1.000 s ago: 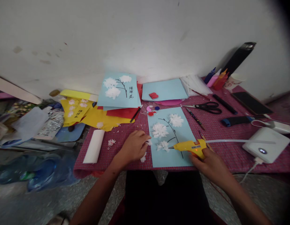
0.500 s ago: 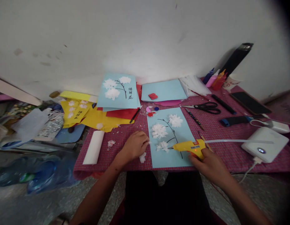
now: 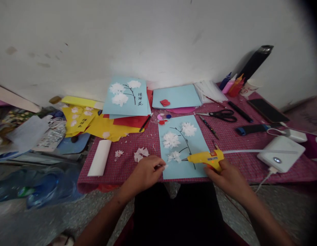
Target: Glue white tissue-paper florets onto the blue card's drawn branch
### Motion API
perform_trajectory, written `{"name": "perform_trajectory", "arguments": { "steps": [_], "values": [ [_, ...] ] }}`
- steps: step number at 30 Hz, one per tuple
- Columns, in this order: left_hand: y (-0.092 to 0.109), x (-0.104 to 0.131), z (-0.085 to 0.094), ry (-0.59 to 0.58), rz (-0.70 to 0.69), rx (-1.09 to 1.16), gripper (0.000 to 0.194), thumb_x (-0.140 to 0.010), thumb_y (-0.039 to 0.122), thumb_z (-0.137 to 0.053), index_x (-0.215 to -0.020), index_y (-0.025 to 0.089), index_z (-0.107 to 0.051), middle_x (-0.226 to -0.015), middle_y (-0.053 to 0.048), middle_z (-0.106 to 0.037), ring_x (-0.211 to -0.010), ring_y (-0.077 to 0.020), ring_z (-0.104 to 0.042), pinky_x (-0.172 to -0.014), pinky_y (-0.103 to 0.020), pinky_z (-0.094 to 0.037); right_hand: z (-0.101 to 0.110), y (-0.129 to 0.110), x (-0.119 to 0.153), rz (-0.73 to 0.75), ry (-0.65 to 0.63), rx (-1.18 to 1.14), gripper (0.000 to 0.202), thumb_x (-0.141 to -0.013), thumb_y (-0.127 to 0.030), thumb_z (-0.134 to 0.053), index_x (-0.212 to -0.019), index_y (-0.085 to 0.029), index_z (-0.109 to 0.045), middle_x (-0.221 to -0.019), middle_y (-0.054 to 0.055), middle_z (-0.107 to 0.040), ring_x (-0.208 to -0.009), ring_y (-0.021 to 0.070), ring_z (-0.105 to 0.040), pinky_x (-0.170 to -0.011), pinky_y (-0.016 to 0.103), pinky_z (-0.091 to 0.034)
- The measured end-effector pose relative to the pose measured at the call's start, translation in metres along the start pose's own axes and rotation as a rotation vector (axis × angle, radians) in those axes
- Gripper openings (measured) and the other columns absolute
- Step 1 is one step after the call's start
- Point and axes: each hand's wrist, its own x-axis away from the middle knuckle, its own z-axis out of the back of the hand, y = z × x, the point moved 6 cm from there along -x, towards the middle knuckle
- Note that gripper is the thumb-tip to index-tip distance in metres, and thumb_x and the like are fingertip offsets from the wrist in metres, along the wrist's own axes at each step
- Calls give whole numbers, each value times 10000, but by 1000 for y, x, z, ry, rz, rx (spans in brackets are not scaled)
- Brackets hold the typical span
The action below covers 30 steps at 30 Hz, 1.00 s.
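A light blue sheet [image 3: 184, 171] lies at the front of the table, with a drawn dark branch and three white paper flowers. My right hand [image 3: 226, 174] grips a yellow glue gun [image 3: 206, 158], whose nozzle points left beside the lowest flower [image 3: 175, 156]. At the sheet's left edge my left hand [image 3: 147, 171] pinches a small piece of white paper [image 3: 166, 166] between thumb and fingertips. White paper scraps [image 3: 141, 154] lie just behind that hand.
A white roll [image 3: 99, 158] stands out at the table's left. Behind are finished flower cards [image 3: 126, 106], scissors [image 3: 222, 115], a brush [image 3: 209, 127] and blue sheets [image 3: 177, 95]. A white power bank [image 3: 281, 154], phone [image 3: 267, 110] and glue bottles [image 3: 235, 85] are at the right.
My left hand has moved slightly right and toward me, uncovering the white scraps behind it. The glue gun stays near the lowest flower. The whole view has shifted a little.
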Motion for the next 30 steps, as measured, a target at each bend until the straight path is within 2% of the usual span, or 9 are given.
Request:
{"name": "perform_trajectory", "arguments": {
  "steps": [4,7,13,21,30],
  "values": [
    [0,0,-29,-24,42,-177,149,-943,189,-576,-979,189,-721,-966,-50,-759,-904,-207,-690,-826,-326,-505,-4,4,-2,18,-4,2,309,-831,-546,-561,-806,-238,-568,-738,81,-665,-673,257,-642,-564,341,-445],
    [0,-6,-38,-24,65,-291,153,-951,195,-564,-939,180,-715,-919,-56,-741,-882,-218,-681,-808,-332,-504,-8,8,-4,19,-3,-8,307,-833,-533,-565,-821,-226,-583,-781,92,-669,-682,255,-635,-597,352,-456],
    [1,-22,-39,-29,84,-398,197,-981,204,-542,-919,176,-726,-909,-64,-728,-893,-223,-671,-819,-333,-500,-7,9,-3,38,17,-19,299,-834,-523,-555,-731,-243,-528,-783,95,-644,-685,251,-619,-566,339,-421],
    [2,-28,-42,-46,63,-442,202,-998,220,-540,-947,174,-730,-931,-66,-720,-919,-231,-668,-833,-346,-504,-9,12,-2,43,21,3,282,-828,-500,-545,-705,-251,-493,-769,75,-610,-676,235,-598,-555,324,-398],
    [-4,-34,-45,15,68,-483,190,-991,215,-545,-926,184,-721,-929,-62,-720,-924,-229,-663,-832,-339,-501,-7,11,0,21,27,-6,280,-820,-504,-548,-706,-259,-476,-728,56,-592,-650,225,-590,-555,322,-388]
  ]
}}
